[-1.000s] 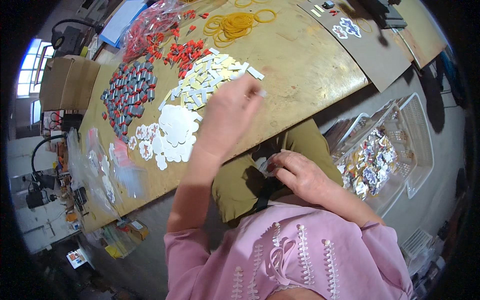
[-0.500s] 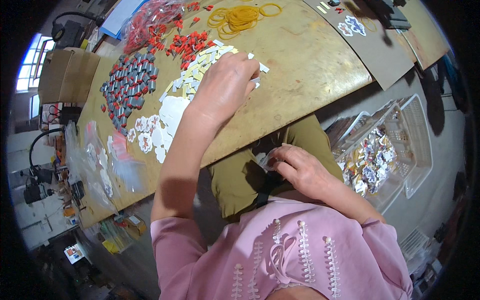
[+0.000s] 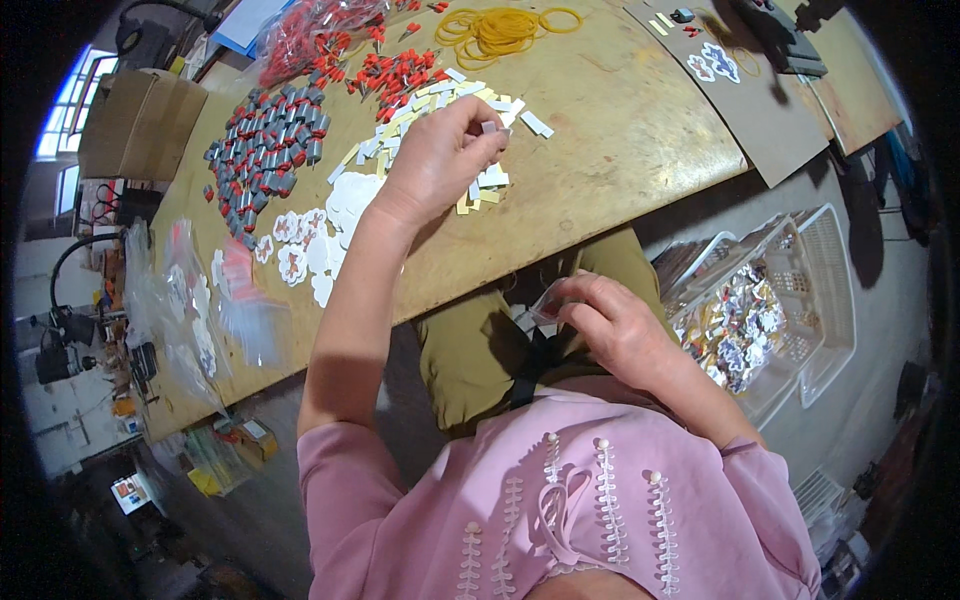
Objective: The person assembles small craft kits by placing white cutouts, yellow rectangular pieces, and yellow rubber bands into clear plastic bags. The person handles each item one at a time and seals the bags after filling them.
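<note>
My left hand [image 3: 435, 160] is over the table, pinching a small white strip [image 3: 489, 128] between thumb and fingers. Around it lies a heap of white and pale yellow strips [image 3: 440, 98]. Below the table edge, above my lap, my right hand [image 3: 615, 318] grips a small clear plastic bag [image 3: 546, 303]; its contents are hard to make out. White cloud-shaped cutouts [image 3: 348, 208] lie beside my left forearm, several with printed pictures. Farther off are red-tipped small parts [image 3: 392, 82] and grey cylindrical pieces with red ends [image 3: 262, 150].
Yellow rubber bands [image 3: 497, 34] lie at the far side of the table [image 3: 620, 130]. Flat clear bags [image 3: 248, 320] hang near the left edge. On the right, a white plastic basket [image 3: 800, 330] holds many filled packets. A cardboard box [image 3: 135, 125] stands at the far left.
My left hand has drawn back slightly from the heap, a white strip now visible in its pinch. My right hand, with the bag, has shifted only a little.
</note>
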A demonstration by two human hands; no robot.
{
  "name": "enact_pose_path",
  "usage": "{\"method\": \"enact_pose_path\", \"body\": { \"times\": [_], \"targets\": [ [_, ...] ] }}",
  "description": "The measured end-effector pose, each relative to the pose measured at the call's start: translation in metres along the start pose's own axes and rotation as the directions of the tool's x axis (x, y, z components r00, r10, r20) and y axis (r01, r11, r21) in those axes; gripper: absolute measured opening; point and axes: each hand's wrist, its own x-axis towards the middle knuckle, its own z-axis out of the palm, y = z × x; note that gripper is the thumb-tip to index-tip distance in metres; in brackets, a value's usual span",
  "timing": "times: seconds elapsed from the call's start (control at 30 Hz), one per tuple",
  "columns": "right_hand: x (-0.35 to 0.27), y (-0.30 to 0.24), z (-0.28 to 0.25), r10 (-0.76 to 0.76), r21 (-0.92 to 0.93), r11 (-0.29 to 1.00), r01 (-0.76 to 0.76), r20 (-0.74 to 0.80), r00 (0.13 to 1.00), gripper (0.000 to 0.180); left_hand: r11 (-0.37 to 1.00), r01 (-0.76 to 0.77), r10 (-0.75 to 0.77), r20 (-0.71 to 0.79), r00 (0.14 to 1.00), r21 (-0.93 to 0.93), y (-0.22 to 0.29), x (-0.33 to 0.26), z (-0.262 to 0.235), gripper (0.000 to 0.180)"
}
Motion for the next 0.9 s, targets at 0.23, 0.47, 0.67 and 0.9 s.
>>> {"method": "enact_pose_path", "body": {
  "times": [0.23,0.47,0.67,0.9],
  "targets": [
    [0.004,-0.006,-0.009,0.017,-0.047,0.999,-0.018,-0.034,0.999,0.02,0.897,-0.18,0.089,-0.234,0.968,-0.405,0.005,-0.012,-0.007,0.011],
    [0.014,-0.019,-0.022,-0.078,-0.055,0.996,0.074,-0.082,0.994,0.021,0.979,-0.146,0.145,-0.022,0.989,-0.144,0.061,-0.119,0.011,0.01],
    [0.021,-0.03,-0.013,-0.172,-0.047,0.985,0.167,-0.121,0.978,0.018,0.952,-0.292,0.273,-0.18,0.945,-0.089,0.038,-0.154,0.045,0.017],
    [0.021,-0.032,-0.013,-0.211,-0.106,0.974,0.202,-0.073,0.975,0.016,0.974,-0.215,0.194,-0.215,0.957,-0.076,0.029,-0.166,0.048,0.022]
  ]
}}
